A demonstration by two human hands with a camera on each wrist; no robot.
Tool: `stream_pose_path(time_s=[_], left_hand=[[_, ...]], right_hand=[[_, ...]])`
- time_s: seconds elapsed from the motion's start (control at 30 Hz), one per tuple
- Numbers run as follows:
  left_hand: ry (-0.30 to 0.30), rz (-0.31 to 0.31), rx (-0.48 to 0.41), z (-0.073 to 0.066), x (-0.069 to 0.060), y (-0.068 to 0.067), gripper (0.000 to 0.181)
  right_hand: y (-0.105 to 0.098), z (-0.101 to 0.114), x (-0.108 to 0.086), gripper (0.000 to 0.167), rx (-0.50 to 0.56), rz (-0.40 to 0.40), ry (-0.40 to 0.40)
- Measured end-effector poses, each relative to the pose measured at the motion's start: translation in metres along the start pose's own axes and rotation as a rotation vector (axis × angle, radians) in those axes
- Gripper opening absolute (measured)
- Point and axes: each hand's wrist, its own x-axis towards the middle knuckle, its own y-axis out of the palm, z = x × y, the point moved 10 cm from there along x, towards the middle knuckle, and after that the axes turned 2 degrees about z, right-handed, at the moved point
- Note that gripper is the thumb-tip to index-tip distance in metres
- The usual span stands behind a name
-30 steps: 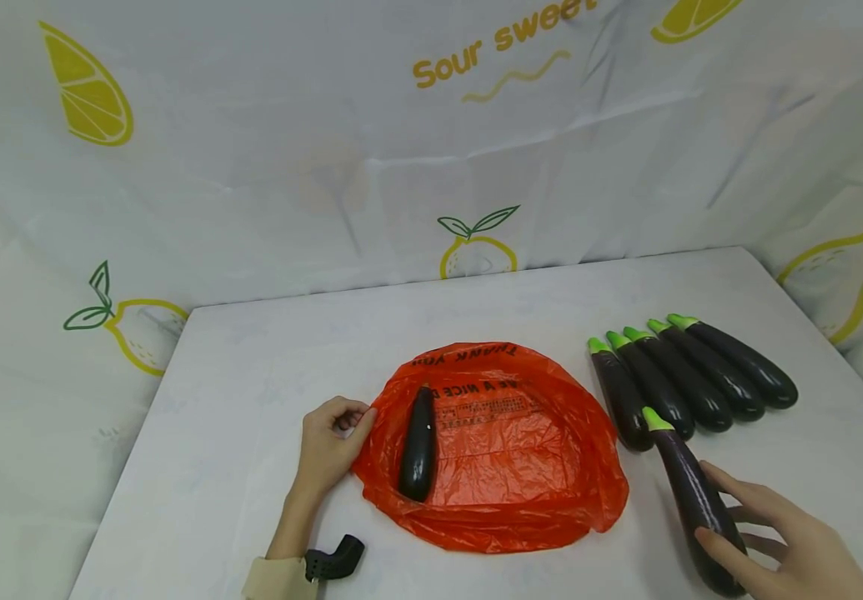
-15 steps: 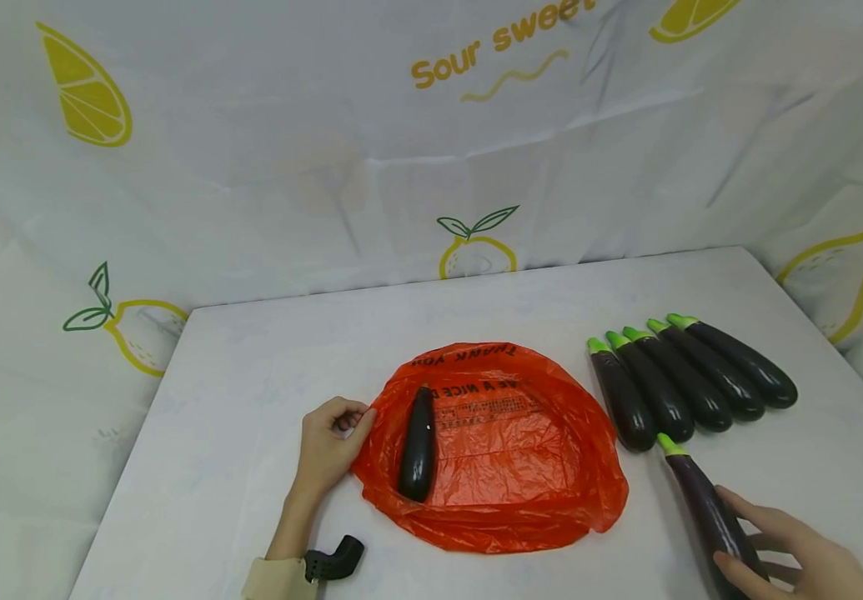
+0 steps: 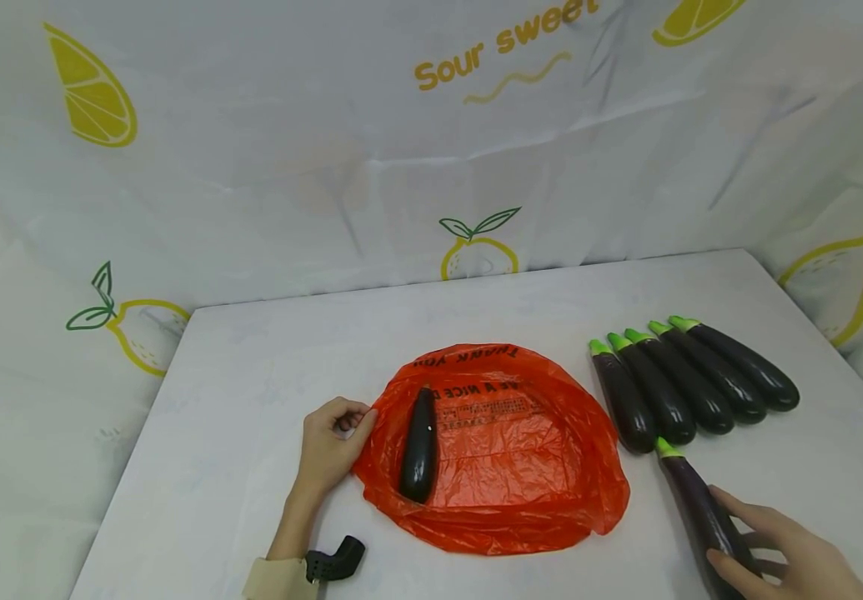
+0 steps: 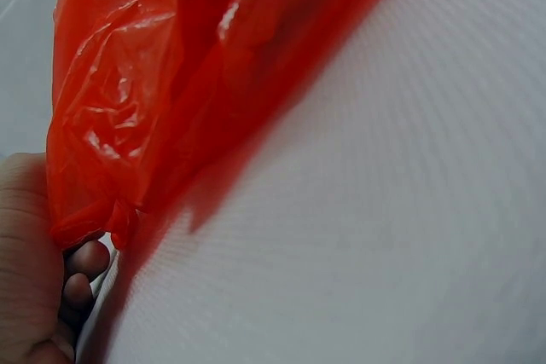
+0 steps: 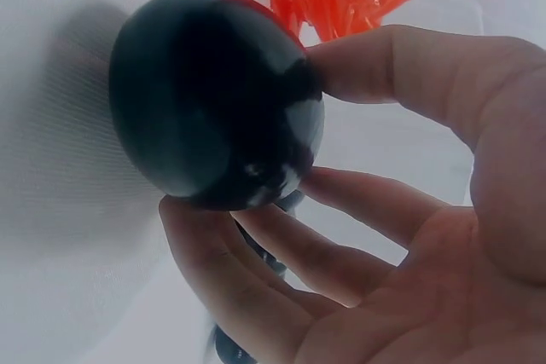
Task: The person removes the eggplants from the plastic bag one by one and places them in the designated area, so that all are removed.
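A red plastic bag (image 3: 506, 471) lies spread with its mouth wide, and one dark eggplant (image 3: 419, 450) rests inside at its left. My left hand (image 3: 329, 446) pinches the bag's left rim; the left wrist view shows the gathered film (image 4: 119, 83) between thumb and fingers. To the right of the bag, my right hand (image 3: 795, 554) holds another eggplant (image 3: 701, 517), its green stem end pointing away. In the right wrist view the rounded end of the held eggplant (image 5: 213, 100) sits between the thumb and several fingertips; a shadow falls on the white surface beside it.
Several more eggplants (image 3: 674, 379) lie side by side at the right of the white table (image 3: 251, 358), green ends away from me. A white cloth (image 3: 266, 167) with lemon prints hangs behind. Against my left sleeve sits a black wrist device (image 3: 335, 558).
My right hand has brought the held eggplant nearer to me and slightly right compared with a second ago. The left hand and the bag have stayed where they were.
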Motion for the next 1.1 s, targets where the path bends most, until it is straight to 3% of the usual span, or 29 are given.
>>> stream_pose_path(time_s=[0.2,0.43,0.63,0.93,1.1], left_hand=[[-0.004,-0.005,0.017,0.0,0.0,0.001,0.007],[0.009,0.024,-0.037,0.001,-0.001,0.001,0.007],[0.022,0.012,-0.034,0.002,0.0,0.0,0.006],[0.01,0.022,-0.037,0.003,0.0,0.0,0.004],[-0.005,0.015,0.007,0.002,0.0,0.001,0.004]], right_hand=[[0.0,0.005,0.001,0.093,-0.009,-0.015,-0.035],[0.002,0.007,0.004,0.091,-0.024,-0.025,-0.058],[-0.001,0.011,0.004,0.09,-0.046,-0.065,-0.088],[-0.013,0.02,-0.002,0.088,-0.069,-0.173,-0.122],[-0.022,0.025,-0.008,0.09,-0.063,-0.244,-0.132]])
